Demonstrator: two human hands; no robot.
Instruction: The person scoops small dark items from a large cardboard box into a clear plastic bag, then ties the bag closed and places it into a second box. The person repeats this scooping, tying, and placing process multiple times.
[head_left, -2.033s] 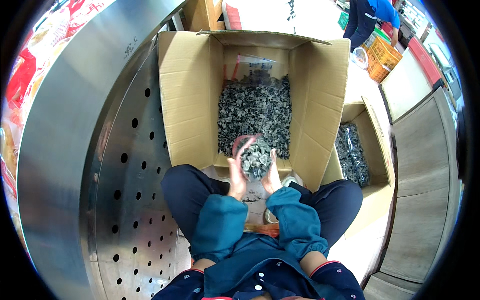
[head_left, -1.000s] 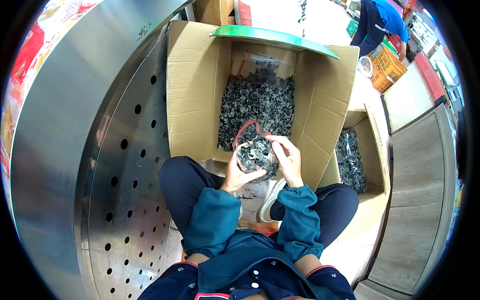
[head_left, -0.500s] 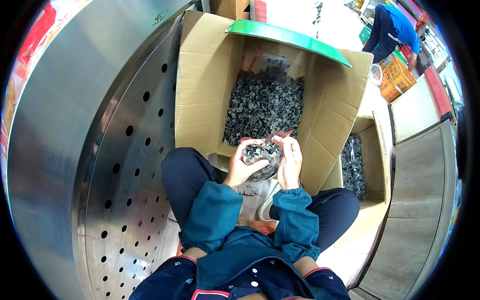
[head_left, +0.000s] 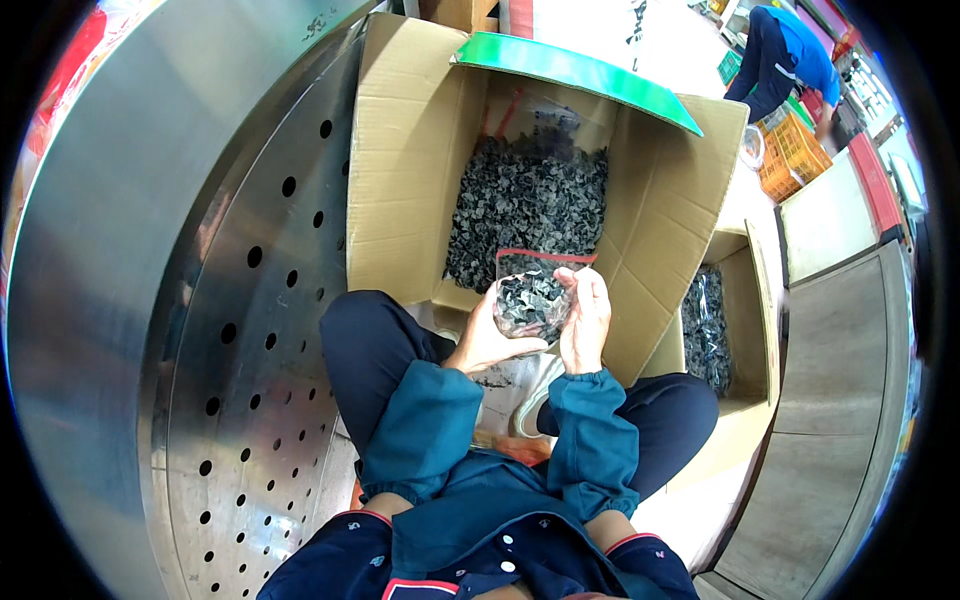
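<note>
Red edge (head_left: 543,254) straightened crosswise; bag (head_left: 532,303) points top-first toward carton (head_left: 402,170), long axis unclear, held in both hands (head_left: 484,335).

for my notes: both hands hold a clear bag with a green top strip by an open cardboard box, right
The head view shows the strip is red, not green; the left hand and right hand hold the clear bag by the open cardboard box.

At center, the right hand (head_left: 586,315) covers one side of the clear bag (head_left: 530,300), which screens fingers of the left hand (head_left: 485,338) from us. Near 5 o'clock, a pale shoe (head_left: 532,405) is partly hidden by the trouser leg (head_left: 655,425). We see red packaging (head_left: 72,75) cut off at 10 o'clock; toward 2 o'clock, a co-worker (head_left: 803,50) is too small for us to read the hand.
</note>
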